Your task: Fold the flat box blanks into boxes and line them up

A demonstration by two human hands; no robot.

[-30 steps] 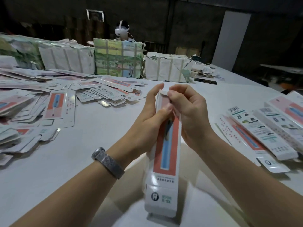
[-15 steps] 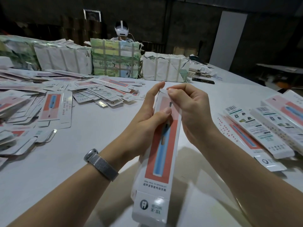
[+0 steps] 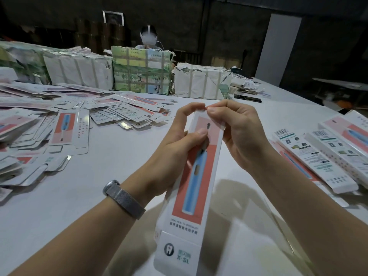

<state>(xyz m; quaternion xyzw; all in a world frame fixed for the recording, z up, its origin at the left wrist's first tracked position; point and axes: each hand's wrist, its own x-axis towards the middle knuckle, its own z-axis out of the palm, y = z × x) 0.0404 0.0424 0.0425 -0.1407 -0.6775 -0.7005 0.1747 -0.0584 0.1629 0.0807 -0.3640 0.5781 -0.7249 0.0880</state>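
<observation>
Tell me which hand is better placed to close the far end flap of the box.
Right, probably. The right hand already pinches the far end of the long white cardboard box, while the left hand grips its side.

Both hands' fingertips hide the box (image 3: 196,176) top flap

box (image 3: 191,188) showing white with a coral-red panel and a light blue toothbrush print | table (image 3: 99,196) looking plain white | watch band (image 3: 124,199) reading as grey mesh | middle bundle (image 3: 141,72) wearing green-yellow printed wrap | flat blanks (image 3: 68,132) repeating that white-and-coral look
</observation>
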